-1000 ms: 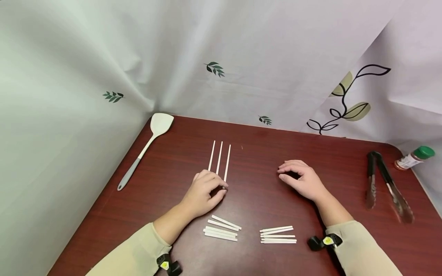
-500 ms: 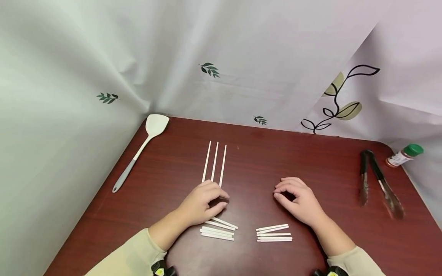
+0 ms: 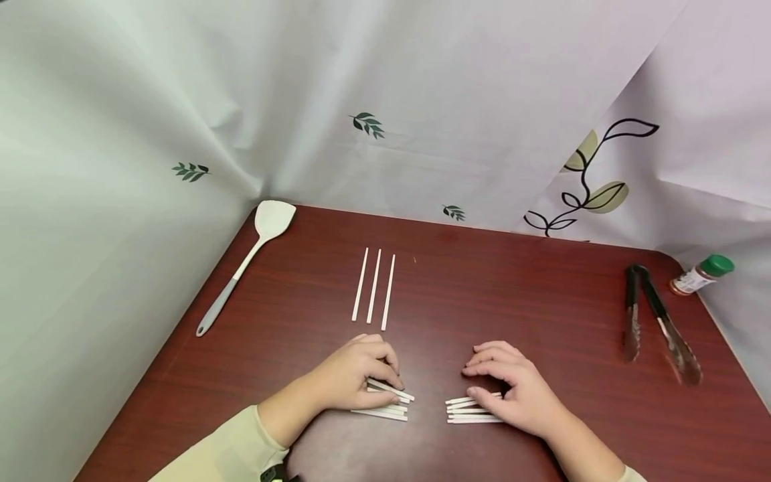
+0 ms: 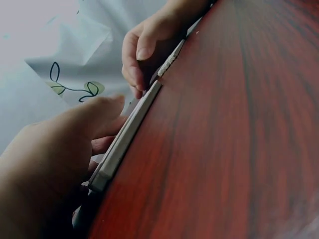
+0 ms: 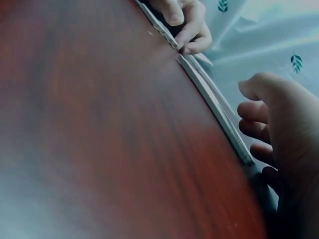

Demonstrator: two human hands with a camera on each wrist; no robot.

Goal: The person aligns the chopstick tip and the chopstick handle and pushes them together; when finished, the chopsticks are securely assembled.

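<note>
Curtain [image 3: 421, 80], pale, leaf prints, behind the far edge and along the left and right edges. Desk [image 3: 470, 281], reddish-brown, wood grain. White spatula [image 3: 248, 258] with gray grip along left edge, blade by the far-left corner. Tongs [image 3: 654, 293], black handles, spread apart, near the right edge, hinge toward the far-right corner.

Hands, both low toward the near side, facing each other with a gap between. Left hand [image 3: 364, 375]: fingers loosely bent, thumb apart from them, over the left bunch [image 3: 385, 416] of white sticks; wrist view puts fingers right beside the sticks, but contact is hard to tell there. Right hand [image 3: 512, 381]: relaxed, wide gap between thumb and fingers, nothing gripped, thumb above the right bunch [image 3: 470, 420] of white sticks.

Jar [image 3: 694, 280], green lid, at right edge by the far-right corner. Three white sticks [image 3: 374, 286] apart from the bunches, side by side, pointing at the far edge, left of desk middle. Both bunches lie roughly parallel to the far edge, partly covered by the hands.
</note>
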